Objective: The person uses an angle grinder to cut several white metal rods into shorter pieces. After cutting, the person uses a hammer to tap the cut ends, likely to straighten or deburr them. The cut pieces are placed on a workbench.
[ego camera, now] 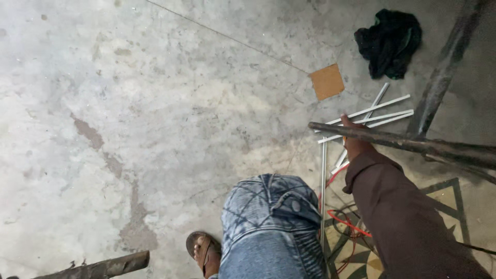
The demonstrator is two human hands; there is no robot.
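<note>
One right hand (355, 138) over white rods (373, 118), open concrete floor (155, 103) leftward

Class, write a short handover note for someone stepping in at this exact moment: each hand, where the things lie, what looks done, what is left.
Right hand: reaching to the white rods on the concrete floor, partly hidden behind a dark metal bar; grip unclear.
Left hand: out of view.
Nearby: cardboard square, black cloth, red wire.
Done: rods lie loosely together.
Left: none lifted yet.

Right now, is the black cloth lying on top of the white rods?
No, the black cloth lies on bare concrete beyond the white rods, with a gap of floor between them.
</note>
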